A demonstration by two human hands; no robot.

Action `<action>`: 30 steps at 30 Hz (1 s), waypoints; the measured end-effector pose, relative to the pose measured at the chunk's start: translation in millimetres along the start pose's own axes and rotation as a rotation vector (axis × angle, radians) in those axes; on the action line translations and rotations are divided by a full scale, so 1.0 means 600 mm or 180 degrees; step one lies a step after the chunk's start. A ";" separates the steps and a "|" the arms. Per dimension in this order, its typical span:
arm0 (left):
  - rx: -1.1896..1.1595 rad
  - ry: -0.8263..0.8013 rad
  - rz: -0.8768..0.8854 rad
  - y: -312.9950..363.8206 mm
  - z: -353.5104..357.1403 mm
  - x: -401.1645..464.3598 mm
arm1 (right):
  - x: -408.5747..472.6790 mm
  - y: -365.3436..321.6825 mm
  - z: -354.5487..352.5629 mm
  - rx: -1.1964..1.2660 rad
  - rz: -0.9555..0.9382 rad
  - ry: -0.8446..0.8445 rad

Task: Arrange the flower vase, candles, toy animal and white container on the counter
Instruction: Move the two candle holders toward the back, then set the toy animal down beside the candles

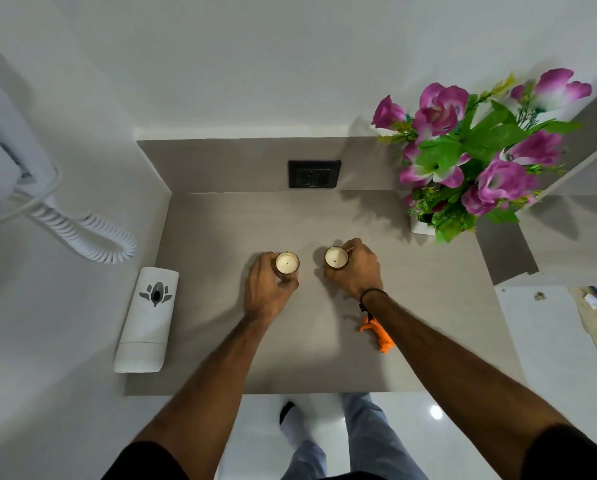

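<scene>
Hands (pixel 267 287) (pixel 354 268) grip candles (pixel 287 263) (pixel 336 257) on grey counter (pixel 220 323), white walls.

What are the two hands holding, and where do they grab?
Each hand holds one candle by the side of its glass. The left hand wraps the left candle; the right hand wraps the right candle.

I can read no words or numbers; only a dark lotus-like emblem sits on the white container (pixel 147 318) at lower left.
</scene>
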State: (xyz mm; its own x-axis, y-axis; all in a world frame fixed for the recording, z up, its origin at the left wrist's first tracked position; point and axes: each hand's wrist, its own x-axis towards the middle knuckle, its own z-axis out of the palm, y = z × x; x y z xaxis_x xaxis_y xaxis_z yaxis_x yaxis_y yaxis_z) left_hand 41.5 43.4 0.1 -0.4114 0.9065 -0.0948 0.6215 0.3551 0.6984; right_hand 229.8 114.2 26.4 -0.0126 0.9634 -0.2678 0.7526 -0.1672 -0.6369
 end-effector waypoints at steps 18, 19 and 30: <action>0.2037 -0.0395 0.0736 -0.119 0.023 -0.147 | -0.081 0.145 -0.074 0.0909 0.1363 0.0200; 0.2042 -0.0396 0.0729 -0.120 0.025 -0.146 | -0.069 0.140 -0.079 0.1005 0.1412 0.0422; 0.2154 -0.0361 0.0699 -0.135 0.036 -0.137 | 0.041 0.105 -0.091 0.0153 0.0442 0.1197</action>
State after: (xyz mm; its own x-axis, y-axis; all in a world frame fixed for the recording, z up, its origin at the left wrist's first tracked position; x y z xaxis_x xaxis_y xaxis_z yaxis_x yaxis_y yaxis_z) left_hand 39.4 -55.2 -64.3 -0.1807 0.9783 -0.1014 0.9739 0.1924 0.1206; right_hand 313.0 139.1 19.2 0.3356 0.9389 -0.0761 0.6985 -0.3022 -0.6487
